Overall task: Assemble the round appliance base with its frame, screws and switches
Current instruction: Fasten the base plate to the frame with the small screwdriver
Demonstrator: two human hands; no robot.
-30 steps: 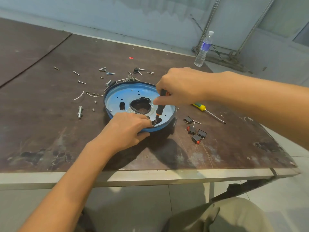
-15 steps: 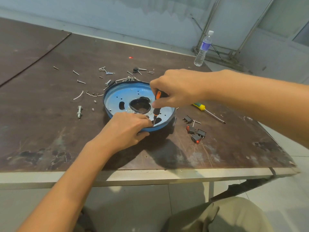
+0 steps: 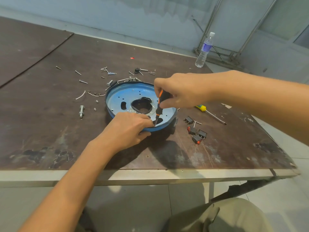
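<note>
A round blue appliance base lies on the brown table, with a dark hole in its middle. My left hand grips its near rim, fingers inside and thumb outside. My right hand holds a black and orange screwdriver almost upright, its tip down inside the base beside my left fingertips. What the tip touches is hidden. Several black switches with red buttons lie right of the base. Loose screws are scattered behind it.
A yellow-handled screwdriver lies to the right of the base. A bolt and bent wire pieces lie to the left. A water bottle stands at the table's far right corner. The table's front edge is near my body.
My right hand has shifted slightly left on the screwdriver handle, fingers re-placed as it turns. The left hand and the base have stayed put.
</note>
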